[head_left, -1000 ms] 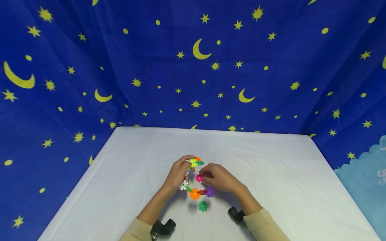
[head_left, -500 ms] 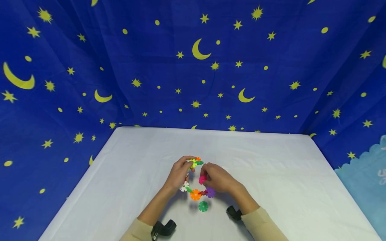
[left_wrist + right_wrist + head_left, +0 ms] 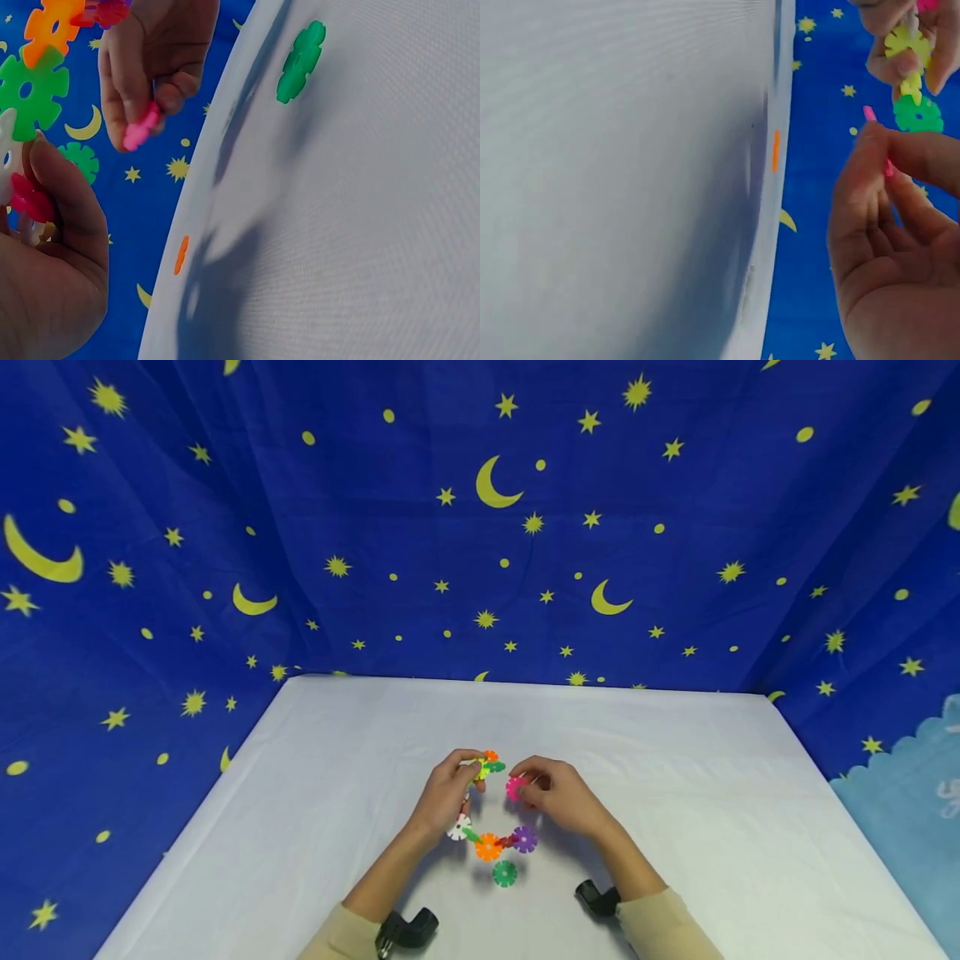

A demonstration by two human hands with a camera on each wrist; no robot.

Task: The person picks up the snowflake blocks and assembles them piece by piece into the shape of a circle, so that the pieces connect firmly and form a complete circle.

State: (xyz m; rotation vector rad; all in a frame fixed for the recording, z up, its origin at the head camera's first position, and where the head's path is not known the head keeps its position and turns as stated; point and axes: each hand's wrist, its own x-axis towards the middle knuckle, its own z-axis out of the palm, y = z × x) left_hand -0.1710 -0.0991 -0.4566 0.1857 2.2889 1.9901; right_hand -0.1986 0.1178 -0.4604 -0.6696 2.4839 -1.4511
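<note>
My left hand [image 3: 441, 797] grips a linked chain of toothed plastic snowflake discs. At its upper end, by the fingertips, are a yellow disc [image 3: 481, 769] and a green disc [image 3: 919, 114]. Lower down hang a white disc [image 3: 459, 827], an orange disc [image 3: 488, 847] and a purple disc [image 3: 524, 839], with small green and red ones between them. Palm and fingers hide the chain's middle. To the right, my right hand [image 3: 566, 795] pinches a single pink disc [image 3: 514, 788] between thumb and fingers, apart from the chain.
A loose green disc [image 3: 301, 61] lies on the white tabletop [image 3: 675, 777] near me. Farther back lies a loose orange disc [image 3: 775, 151]. Blue star-patterned cloth [image 3: 420, 543] walls in the back and sides. A black wrist mount [image 3: 408, 930] sits under each forearm.
My right hand has shifted right and slightly away from me with the pink disc, which it has turned in its fingers. The left hand and the chain have barely moved.
</note>
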